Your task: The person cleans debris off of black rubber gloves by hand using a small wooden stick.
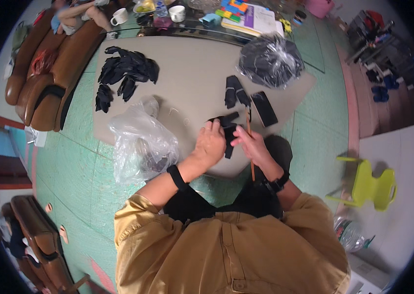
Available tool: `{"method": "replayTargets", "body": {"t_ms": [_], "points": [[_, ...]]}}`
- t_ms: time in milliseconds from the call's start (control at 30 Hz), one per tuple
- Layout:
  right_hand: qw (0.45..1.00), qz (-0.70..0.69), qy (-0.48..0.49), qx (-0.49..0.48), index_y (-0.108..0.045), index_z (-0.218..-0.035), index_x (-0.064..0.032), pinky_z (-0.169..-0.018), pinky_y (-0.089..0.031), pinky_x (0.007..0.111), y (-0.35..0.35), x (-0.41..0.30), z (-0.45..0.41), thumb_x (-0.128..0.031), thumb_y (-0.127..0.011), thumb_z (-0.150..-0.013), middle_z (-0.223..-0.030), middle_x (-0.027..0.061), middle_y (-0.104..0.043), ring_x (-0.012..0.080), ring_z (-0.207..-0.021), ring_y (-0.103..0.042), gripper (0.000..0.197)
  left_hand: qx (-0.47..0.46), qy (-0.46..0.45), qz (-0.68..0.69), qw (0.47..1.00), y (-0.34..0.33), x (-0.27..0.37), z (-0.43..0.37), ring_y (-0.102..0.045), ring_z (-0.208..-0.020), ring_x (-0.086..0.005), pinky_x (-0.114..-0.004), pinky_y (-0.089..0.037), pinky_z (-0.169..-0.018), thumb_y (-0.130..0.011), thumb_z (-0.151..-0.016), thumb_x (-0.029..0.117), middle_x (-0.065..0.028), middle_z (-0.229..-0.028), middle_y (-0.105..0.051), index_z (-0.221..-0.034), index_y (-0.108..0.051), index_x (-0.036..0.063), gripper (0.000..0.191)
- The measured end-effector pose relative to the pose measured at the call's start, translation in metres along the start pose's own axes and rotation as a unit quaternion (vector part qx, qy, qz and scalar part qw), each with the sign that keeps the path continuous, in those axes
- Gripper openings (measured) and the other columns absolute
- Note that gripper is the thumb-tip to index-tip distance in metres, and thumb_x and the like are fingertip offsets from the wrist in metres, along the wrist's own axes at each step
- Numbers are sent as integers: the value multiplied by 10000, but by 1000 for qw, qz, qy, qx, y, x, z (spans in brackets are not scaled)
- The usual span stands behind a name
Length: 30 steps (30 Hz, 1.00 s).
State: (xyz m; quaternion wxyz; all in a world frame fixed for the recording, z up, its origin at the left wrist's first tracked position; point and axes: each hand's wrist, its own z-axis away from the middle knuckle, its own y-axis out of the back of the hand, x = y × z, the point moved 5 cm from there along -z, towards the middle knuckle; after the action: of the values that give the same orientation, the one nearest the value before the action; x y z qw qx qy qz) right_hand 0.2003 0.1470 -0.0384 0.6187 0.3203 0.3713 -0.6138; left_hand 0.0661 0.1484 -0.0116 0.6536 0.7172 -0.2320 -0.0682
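My left hand [212,143] lies over a black fabric piece [230,136], its fingertips holding the cloth down on the beige tabletop [188,88]. In my right hand [253,147] is a slim orange-brown stick [249,123] with a dark upper end. The index finger reaches towards the cloth, and the hand covers the stick's middle. Just beyond lie two folded black fabric pieces [230,92] with pale bands. A dark smartphone [264,108] rests to their right. Short pale thread ends [186,121] lie left of my fingers.
A clear plastic bag [141,139] sits at the table's left, below a black fabric pile [126,68]. A full bag [271,60] of black material stands back right. Behind is a glass table [196,31] with cups. A person [82,16] sits on the brown sofa [58,62].
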Motion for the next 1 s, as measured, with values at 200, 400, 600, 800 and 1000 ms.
{"method": "replayTargets", "body": {"t_ms": [200, 400, 600, 800, 1000], "points": [[988, 1, 147, 37, -570, -813, -7, -543, -393, 240, 12, 13, -3, -221, -590, -818, -657, 14, -574, 73, -590, -484, 215, 38, -132, 177, 975, 31, 55, 32, -525, -928, -295, -378, -448, -780, -600, -725, 103, -179, -1084, -536, -958, -575, -30, 270], [966, 149, 195, -81, -544, -816, -19, -535, -380, 230, 0, -13, 39, -180, -561, -836, -661, -10, -563, 49, -576, -460, 163, 120, 210, 500, 832, 57, 3, 35, -519, -716, -79, -235, -438, -618, -580, -853, 175, -16, -828, -605, -905, -610, 7, 179], [962, 43, 56, -264, -464, -714, -99, -428, -258, 196, -10, -4, 49, -203, -557, -860, -575, -92, -354, 14, -487, -338, 202, -1, 210, 689, 693, 34, -10, 45, -463, -646, -50, -195, -387, -595, -616, -830, 154, 23, -749, -575, -968, -625, 27, 188], [962, 91, 117, -230, -503, -804, -71, -451, -334, 222, -19, 1, 44, -235, -566, -862, -633, -62, -436, 53, -523, -422, 185, 16, 193, 668, 718, 36, -11, 51, -471, -627, -33, -184, -376, -541, -637, -808, 108, 31, -741, -571, -900, -603, 32, 124], [886, 256, 387, 10, -548, -899, -9, -582, -455, 313, -29, -33, 70, -151, -630, -775, -776, 89, -580, 226, -642, -570, 206, 38, 265, 686, 676, 30, -15, 57, -547, -657, -75, -228, -515, -624, -591, -812, 37, -11, -736, -567, -845, -570, 1, 53]]}}
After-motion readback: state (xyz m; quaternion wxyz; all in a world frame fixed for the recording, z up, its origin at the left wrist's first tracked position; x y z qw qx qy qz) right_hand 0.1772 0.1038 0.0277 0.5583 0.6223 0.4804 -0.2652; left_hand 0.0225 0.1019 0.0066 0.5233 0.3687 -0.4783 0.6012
